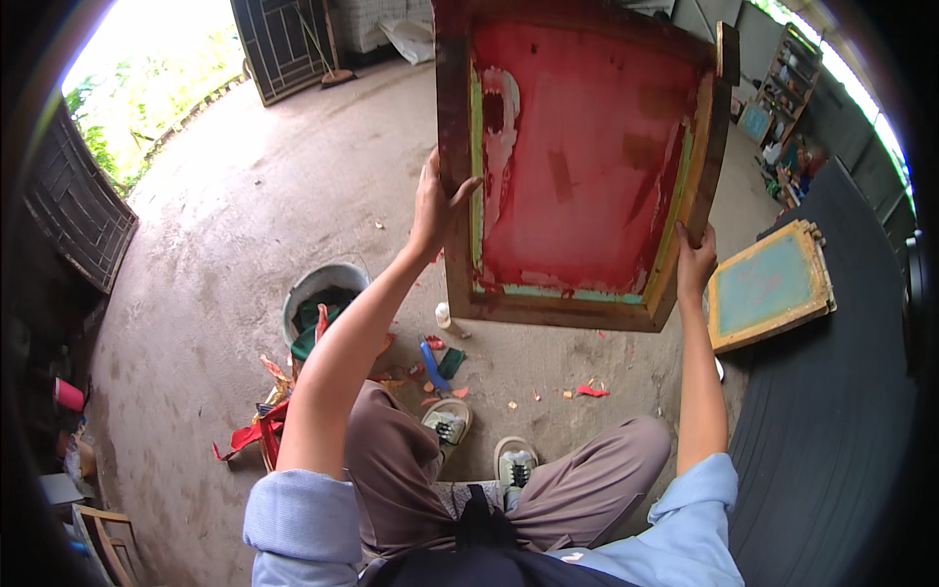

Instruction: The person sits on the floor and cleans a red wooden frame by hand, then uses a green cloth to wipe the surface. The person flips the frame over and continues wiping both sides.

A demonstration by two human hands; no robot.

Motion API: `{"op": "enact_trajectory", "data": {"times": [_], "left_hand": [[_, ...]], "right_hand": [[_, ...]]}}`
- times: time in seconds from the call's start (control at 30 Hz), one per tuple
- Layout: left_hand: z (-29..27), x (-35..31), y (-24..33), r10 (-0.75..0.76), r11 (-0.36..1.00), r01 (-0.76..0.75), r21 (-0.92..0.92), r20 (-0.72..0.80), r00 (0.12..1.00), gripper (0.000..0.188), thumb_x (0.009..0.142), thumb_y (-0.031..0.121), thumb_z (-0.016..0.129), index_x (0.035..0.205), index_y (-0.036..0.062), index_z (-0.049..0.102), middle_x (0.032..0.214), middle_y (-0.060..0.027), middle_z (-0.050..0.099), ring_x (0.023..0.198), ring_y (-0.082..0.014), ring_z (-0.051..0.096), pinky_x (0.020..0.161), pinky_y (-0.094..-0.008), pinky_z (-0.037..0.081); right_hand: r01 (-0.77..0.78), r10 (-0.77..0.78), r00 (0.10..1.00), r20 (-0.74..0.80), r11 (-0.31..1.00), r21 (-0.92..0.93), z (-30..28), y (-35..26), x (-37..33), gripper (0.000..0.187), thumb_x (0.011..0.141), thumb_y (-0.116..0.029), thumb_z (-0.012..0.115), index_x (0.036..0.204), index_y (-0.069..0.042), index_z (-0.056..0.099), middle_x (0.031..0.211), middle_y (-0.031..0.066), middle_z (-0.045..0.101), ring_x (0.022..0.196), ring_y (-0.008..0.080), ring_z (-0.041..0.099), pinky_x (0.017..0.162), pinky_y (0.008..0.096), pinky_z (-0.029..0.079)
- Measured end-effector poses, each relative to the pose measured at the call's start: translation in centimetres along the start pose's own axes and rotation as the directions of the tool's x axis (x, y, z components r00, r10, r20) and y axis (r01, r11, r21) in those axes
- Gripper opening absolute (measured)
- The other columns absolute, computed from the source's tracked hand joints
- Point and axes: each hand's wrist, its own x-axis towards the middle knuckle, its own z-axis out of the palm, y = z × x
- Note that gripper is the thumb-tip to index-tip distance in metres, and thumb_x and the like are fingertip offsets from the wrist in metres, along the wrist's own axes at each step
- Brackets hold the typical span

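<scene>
Both my hands hold up a wooden screen-printing frame [597, 196] with red-stained mesh, raised in front of me and slightly tilted. My left hand [437, 207] grips its left side rail, thumb laid over the front. On the lower right side rail, my right hand [695, 259] is closed around the wood. Strips of yellow-green tape line the inner edges of the mesh. Darker patches and a pale smear with a dark spot mark the red surface. The top edge of the frame runs out of view.
More screen frames [768, 284] lie on a long black table [822, 421] at right. On the concrete floor stand a bucket [290, 311] with dark cloth and a bottle [448, 318]. A blue strip-like object [431, 364], scraps, and red rags [256, 432] lie near my shoes.
</scene>
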Motion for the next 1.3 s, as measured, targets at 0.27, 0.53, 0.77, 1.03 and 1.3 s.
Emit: {"op": "enact_trajectory", "data": {"times": [0.27,0.53,0.77,1.03,1.3], "left_hand": [[-2.1,-4.0,1.0,-0.458,0.843,0.359,-0.402,-0.184,0.87,0.057,0.092,0.054,0.051,0.077,-0.0004,0.056,0.062,-0.0042,0.045,0.065,-0.0123,0.039,0.06,-0.0316,0.036],[-0.4,-5.0,2.5,-0.573,0.819,0.536,-0.207,-0.24,0.783,0.067,0.084,0.064,0.055,0.084,-0.0029,0.064,0.078,-0.0158,0.06,0.079,-0.0272,0.058,0.076,-0.0383,0.044],[1.3,-4.7,2.9,-0.528,0.848,0.521,-0.098,-0.237,0.815,0.062,0.084,0.059,0.059,0.088,-0.0029,0.065,0.092,-0.0155,0.062,0.085,-0.0274,0.057,0.081,-0.037,0.042],[2.7,-4.3,1.8,-0.472,0.878,0.477,-0.043,-0.256,0.844,0.061,0.082,0.059,0.061,0.08,-0.0016,0.057,0.083,-0.0133,0.054,0.077,-0.0307,0.054,0.075,-0.0418,0.042],[3.9,-4.3,1.7,-0.331,0.929,0.364,0.07,-0.289,0.898,0.051,0.082,0.049,0.067,0.081,-0.0015,0.059,0.082,-0.0116,0.053,0.072,-0.0258,0.052,0.069,-0.038,0.042]], "right_hand": [[0.058,-0.057,0.998,0.014,0.995,-0.08,-0.1,-3.8,-1.2,0.053,0.087,-0.027,0.067,0.129,-0.002,0.049,0.125,0.0188,0.056,0.117,0.0318,0.052,0.096,0.0396,0.04],[0.013,-0.165,0.721,0.673,0.974,0.225,6.3,-10.8,-15.4,0.026,0.084,-0.009,0.064,0.107,0.003,0.065,0.11,0.0178,0.066,0.097,0.0234,0.065,0.089,0.0339,0.048],[-0.433,0.013,0.551,0.834,0.859,0.273,9.1,-12.3,-19.6,0.019,0.084,-0.009,0.066,0.101,0.0,0.067,0.09,0.0082,0.071,0.082,0.0136,0.067,0.077,0.0281,0.051],[-0.179,-0.059,0.721,0.69,0.946,0.268,11.1,-11.2,-20.3,0.009,0.079,-0.006,0.066,0.085,0.001,0.066,0.076,0.0146,0.067,0.071,0.0256,0.067,0.064,0.0338,0.049],[0.097,-0.208,0.755,0.621,0.973,0.209,12.1,-10.5,-19.0,0.009,0.081,0.0,0.057,0.087,0.002,0.063,0.078,0.0201,0.064,0.075,0.0367,0.064,0.068,0.0434,0.049]]}}
